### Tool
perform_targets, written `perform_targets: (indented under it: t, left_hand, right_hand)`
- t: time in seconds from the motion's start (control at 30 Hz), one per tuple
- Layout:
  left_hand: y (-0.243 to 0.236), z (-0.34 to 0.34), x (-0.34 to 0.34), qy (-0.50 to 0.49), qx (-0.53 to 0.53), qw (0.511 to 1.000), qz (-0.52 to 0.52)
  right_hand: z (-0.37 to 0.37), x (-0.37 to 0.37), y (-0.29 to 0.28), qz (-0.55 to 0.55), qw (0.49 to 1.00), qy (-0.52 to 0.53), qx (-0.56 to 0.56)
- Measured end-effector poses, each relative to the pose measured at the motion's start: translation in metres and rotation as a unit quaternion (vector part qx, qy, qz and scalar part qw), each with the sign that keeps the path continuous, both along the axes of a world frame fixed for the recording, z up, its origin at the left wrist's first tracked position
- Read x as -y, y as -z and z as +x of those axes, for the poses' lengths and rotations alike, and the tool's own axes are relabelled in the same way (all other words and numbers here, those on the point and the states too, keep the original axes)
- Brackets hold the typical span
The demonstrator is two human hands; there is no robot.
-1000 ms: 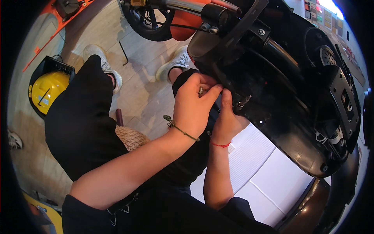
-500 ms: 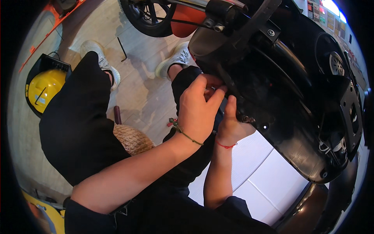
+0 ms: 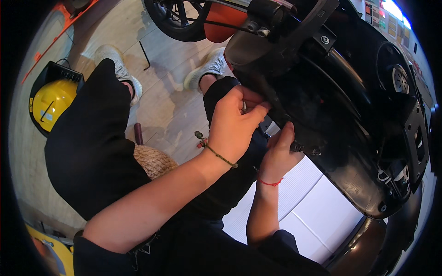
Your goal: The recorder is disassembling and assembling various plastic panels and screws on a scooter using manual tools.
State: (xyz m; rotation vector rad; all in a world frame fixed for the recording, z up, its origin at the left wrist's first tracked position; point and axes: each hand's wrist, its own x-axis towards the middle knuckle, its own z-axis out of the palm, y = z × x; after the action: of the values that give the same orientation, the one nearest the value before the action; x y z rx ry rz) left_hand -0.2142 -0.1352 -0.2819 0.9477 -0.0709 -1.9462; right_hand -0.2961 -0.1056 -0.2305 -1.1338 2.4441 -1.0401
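A large black plastic body part point(image 3: 340, 156) of a two-wheeled vehicle lies tilted before me on the right. My left hand point(image 3: 237, 119), with a beaded bracelet and a ring, is closed in a pinch at the part's near left edge; what sits between the fingertips is hidden. Just to its right, my right hand point(image 3: 278, 156), with a red string bracelet, grips the same edge. Its thumb shows on the near side, and its other fingers are mostly hidden. Small dark metal fittings point(image 3: 297, 147) show beside the right hand.
A spoked wheel point(image 3: 177, 23) and an orange panel point(image 3: 225, 22) are at the top. An L-shaped hex key point(image 3: 145, 56) lies on the wooden floor. To the left sits a yellow hard hat point(image 3: 55, 103). A white ribbed panel point(image 3: 294, 202) is below the black part.
My right hand has shifted slightly down and right along the edge, its thumb lower. The left hand stays pinched at nearly the same spot.
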Motion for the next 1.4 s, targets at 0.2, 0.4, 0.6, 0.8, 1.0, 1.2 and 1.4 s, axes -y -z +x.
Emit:
perform_targets:
  t: [0.2, 0.4, 0.6, 0.8, 1.0, 1.2, 1.4]
  left_hand:
    - [-0.001, 0.007, 0.002, 0.008, -0.018, 1.0, -0.013]
    - [-0.005, 0.013, 0.005, 0.031, -0.032, 0.999, 0.023]
    - [-0.005, 0.013, 0.005, 0.026, -0.036, 0.999, 0.021]
    - [0.014, 0.015, -0.007, -0.018, -0.035, 0.995, 0.091]
    - [0.014, 0.017, -0.002, 0.073, -0.111, 0.988, 0.078]
    - [0.016, 0.011, 0.002, 0.125, -0.139, 0.982, -0.012]
    - [0.023, 0.007, 0.003, 0.164, -0.149, 0.975, -0.015]
  right_hand:
    - [0.0, 0.0, 0.005, 0.022, 0.998, -0.016, -0.056]
    - [-0.005, -0.005, 0.005, 0.065, 0.99, -0.026, -0.125]
    - [-0.009, -0.011, 0.012, 0.04, 0.997, 0.004, -0.071]
    - [-0.012, -0.007, 0.017, -0.008, 0.993, -0.04, -0.11]
    - [0.008, 0.003, 0.003, 0.017, 1.0, 0.013, 0.0]
    - [0.005, 0.002, 0.002, 0.013, 1.0, 0.006, 0.006]
    - [0.006, 0.002, 0.002, 0.032, 0.999, 0.004, -0.021]
